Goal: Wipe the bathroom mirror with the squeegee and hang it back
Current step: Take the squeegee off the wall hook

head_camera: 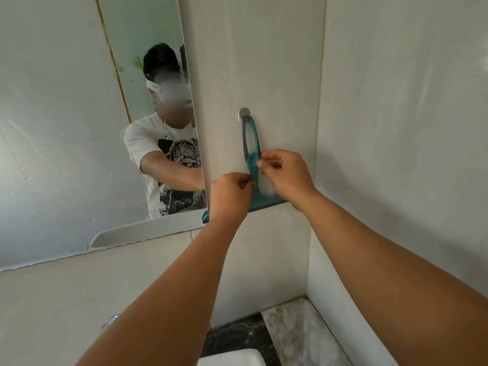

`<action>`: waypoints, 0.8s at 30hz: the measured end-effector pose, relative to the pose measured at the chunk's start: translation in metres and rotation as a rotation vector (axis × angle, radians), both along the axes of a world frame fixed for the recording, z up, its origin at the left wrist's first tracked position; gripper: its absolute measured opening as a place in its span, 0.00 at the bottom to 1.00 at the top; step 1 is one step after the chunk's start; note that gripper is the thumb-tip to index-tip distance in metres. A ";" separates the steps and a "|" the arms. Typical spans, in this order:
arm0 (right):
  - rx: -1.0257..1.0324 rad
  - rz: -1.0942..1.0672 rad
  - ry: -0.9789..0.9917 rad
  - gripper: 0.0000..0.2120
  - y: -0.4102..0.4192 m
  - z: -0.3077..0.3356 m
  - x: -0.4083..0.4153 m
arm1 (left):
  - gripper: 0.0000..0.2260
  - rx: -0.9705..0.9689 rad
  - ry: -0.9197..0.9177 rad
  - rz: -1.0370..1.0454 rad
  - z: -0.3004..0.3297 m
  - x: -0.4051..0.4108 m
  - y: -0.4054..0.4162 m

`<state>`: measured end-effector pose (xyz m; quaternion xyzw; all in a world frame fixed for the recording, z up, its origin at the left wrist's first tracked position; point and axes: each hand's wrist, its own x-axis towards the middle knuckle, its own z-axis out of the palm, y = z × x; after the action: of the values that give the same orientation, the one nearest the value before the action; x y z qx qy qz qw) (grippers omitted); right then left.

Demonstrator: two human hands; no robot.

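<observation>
Both hands pinch squeegee (hooked)

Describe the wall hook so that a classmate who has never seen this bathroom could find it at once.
Start at the mirror, then move right onto the pale tiled wall. The hook is the small round silver disc there, with the teal squeegee hanging from it by its looped handle.

Your carrier here is the tiled wall — a small round metal hook sits on it just past the mirror's three o'clock edge. The teal squeegee hangs from that hook by its looped handle, loop at twelve o'clock, blade at six — lying flat against the tile.
</observation>
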<state>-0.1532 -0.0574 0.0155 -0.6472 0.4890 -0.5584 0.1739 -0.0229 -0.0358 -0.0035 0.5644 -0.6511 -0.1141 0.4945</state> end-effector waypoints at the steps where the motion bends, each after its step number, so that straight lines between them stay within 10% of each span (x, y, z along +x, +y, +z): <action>1: 0.004 0.006 -0.010 0.14 -0.002 0.000 0.000 | 0.07 0.000 -0.005 0.001 0.000 0.000 -0.001; 24: 0.018 0.030 -0.062 0.10 0.006 0.007 -0.002 | 0.07 -0.034 0.017 -0.075 0.000 -0.002 0.005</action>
<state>-0.1550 -0.0516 0.0221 -0.6354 0.4785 -0.5710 0.2032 -0.0254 -0.0312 -0.0035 0.5300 -0.6696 -0.1263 0.5048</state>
